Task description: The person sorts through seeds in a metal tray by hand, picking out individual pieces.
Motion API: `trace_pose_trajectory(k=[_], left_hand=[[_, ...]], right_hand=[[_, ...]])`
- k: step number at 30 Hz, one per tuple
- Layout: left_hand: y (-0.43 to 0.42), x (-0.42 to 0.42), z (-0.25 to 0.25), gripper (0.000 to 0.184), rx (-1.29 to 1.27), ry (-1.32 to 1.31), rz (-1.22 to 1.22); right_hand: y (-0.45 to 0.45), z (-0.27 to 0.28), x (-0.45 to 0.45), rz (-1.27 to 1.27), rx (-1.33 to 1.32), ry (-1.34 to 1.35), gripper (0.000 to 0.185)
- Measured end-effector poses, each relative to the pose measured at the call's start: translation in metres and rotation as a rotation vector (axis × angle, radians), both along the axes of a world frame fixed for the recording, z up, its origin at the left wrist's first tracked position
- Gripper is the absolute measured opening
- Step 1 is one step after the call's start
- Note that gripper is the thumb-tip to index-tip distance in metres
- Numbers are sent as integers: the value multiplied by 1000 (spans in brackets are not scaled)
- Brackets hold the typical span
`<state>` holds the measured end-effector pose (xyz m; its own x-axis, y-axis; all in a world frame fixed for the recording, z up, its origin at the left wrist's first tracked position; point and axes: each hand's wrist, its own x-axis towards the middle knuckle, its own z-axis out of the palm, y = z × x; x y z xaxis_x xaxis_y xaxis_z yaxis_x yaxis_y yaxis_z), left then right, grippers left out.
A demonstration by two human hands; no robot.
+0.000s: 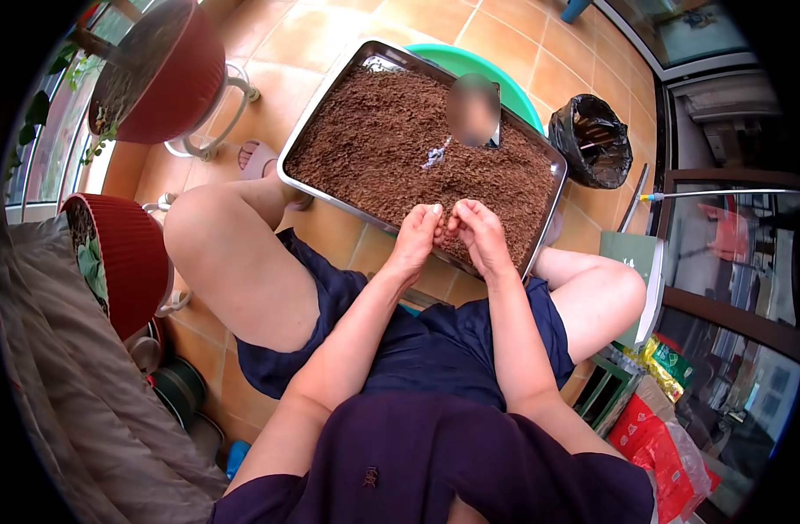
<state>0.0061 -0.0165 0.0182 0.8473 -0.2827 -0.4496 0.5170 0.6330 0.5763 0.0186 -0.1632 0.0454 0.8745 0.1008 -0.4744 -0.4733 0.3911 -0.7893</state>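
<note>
Pinching with left hand (419,237) and right hand (481,237) above near edge of metal tray (337,202); cannot tell on what.
Spread inside tray: brown granules (374,131), probably light, crumbly; best scooped gently.

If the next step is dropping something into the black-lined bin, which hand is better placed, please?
Probably the right hand: it is nearer the bin, which stands past the right end of the tray. The left hand is farther away.

Loose reddish-brown crumbs (356,131) cover a rectangular metal tray (320,103); their surface lies uneven.
</note>
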Motion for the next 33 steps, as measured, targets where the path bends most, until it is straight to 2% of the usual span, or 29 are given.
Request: trace_pose_trajectory(k=[1,4,5,6,9,10,11,14,18,21,25,27,31,33], left_hand=[[5,1,5,20,-23,5,5],[13,2,28,17,-241,-12,19],[13,4,39,16,-345,-24,18],[15,4,48,15,-412,-37,-22],[22,-1,69,14,-569,-55,-100],[22,-4,70,14,-560,-47,-110],[24,-7,70,14,-550,-42,-119],[23,-14,71,14,-504,-3,-122],[18,-18,65,14,-430,29,-140],[7,-23,55,14,-339,55,-200],[-12,-40,43,16,-179,223,-378],[-22,-50,34,17,-90,301,-462],[-30,-50,18,17,85,395,-484],[-32,-44,22,17,135,376,-404]], right_hand=[[-1,-3,3,-18,-94,67,11],[10,-21,13,281,-1199,-441,12],[17,-23,17,258,-1181,-502,19],[27,-11,26,278,-1231,-815,20],[68,-25,52,559,-1227,-1008,25],[79,-29,58,627,-1171,-1108,25],[88,-32,60,719,-1224,-1177,23],[83,-50,60,871,-1286,-1238,21],[37,-44,52,908,-1439,-1135,13],[-16,-29,33,737,-1536,-1029,21],[-68,-10,4,513,-1637,-704,33],[-86,-11,-7,372,-1685,-550,28],[-96,-16,-14,109,-1598,-457,18],[-91,-28,-19,39,-1495,-391,12]])
